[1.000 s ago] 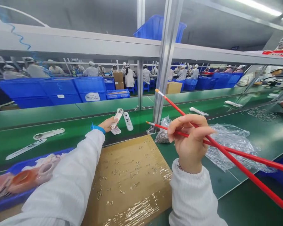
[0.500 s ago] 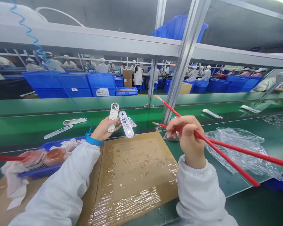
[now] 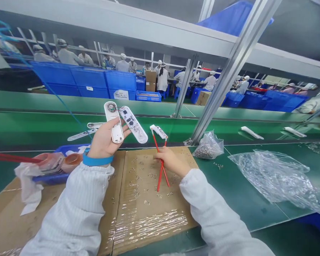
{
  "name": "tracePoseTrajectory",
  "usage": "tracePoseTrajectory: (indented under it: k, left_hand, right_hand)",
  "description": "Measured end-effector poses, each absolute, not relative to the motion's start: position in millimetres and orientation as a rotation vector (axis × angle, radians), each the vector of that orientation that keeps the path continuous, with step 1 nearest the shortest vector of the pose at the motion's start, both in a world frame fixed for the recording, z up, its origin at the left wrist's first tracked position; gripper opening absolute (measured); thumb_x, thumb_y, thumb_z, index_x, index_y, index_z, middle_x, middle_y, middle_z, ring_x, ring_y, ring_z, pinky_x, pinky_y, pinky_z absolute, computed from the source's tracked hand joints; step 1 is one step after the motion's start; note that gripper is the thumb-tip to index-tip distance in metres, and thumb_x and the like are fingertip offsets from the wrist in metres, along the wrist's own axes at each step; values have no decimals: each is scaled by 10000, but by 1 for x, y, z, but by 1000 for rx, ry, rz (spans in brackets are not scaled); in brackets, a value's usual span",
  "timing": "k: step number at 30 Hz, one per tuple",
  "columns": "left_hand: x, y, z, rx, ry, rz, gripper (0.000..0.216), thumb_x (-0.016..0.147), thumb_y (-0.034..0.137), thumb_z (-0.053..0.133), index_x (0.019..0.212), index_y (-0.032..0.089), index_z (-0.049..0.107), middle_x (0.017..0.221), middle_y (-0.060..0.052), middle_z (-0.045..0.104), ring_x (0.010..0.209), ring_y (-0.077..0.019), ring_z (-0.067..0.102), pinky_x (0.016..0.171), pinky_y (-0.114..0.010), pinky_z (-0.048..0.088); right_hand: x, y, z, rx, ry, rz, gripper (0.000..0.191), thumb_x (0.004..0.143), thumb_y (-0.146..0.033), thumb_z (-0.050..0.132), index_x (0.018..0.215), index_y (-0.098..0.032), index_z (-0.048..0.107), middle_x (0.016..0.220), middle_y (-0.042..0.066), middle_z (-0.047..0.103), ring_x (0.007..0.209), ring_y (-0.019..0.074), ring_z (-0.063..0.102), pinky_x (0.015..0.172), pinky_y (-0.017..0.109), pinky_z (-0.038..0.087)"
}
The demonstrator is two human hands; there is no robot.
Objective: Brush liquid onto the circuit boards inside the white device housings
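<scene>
My left hand (image 3: 100,143) holds a white, elongated plastic housing, opened into two halves joined by thin wires. Its hollow shell (image 3: 114,122) rests against my fingers, and the half with the circuit board (image 3: 134,125) hangs out to the right. In my right hand (image 3: 173,162) are two thin red-handled brushes (image 3: 160,176), crossed, with their tips pointing away from me. Those tips overlap another white housing piece (image 3: 159,131) on the green conveyor; whether they touch it I cannot tell. Small metal pieces (image 3: 147,202) lie scattered over the taped cardboard (image 3: 173,215) below.
A blue tray (image 3: 49,178) with orange jars (image 3: 72,162) and tissue stands left. Two more housing halves (image 3: 82,134) lie behind my left hand. To the right are a bag of small metal parts (image 3: 209,146), clear plastic bags (image 3: 274,177) and a metal post (image 3: 218,85).
My right hand has moved left and forward, swinging the brushes round so their tips lie over the housing piece on the conveyor. The housing in my left hand now faces me more openly.
</scene>
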State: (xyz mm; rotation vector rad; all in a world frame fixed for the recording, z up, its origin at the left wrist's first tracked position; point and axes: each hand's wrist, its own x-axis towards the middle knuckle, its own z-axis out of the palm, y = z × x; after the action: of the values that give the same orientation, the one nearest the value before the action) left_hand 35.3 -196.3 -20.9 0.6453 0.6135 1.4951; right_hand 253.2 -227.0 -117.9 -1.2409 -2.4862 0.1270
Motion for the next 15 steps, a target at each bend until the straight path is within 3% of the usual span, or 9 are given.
tracePoseTrajectory:
  k: [5,10,15]
  left_hand:
    - [38,-204,-17,658,606,1523,221,828,38,497,939,155,648,894,-73,707,885,-189,679,822,-339,573]
    - [39,-205,-21,707,623,1488,214,812,49,530,930,158,671,883,-71,713,780,-170,684,683,-268,584]
    - [42,-207,-23,743,672,1432,155,821,77,536,897,109,668,841,-94,705,706,-172,679,630,-277,585]
  right_hand:
    - [243,-218,-148,-1239,-2585,176,126,829,-103,622,749,-167,696,711,33,558,740,163,449,706,265,370]
    - [241,-221,-152,-1282,-2619,195,157,838,-72,583,803,-159,708,724,51,560,756,173,463,680,262,355]
    - [238,-223,-150,-1302,-2592,206,140,828,-68,590,758,-148,681,723,45,553,761,171,474,676,252,362]
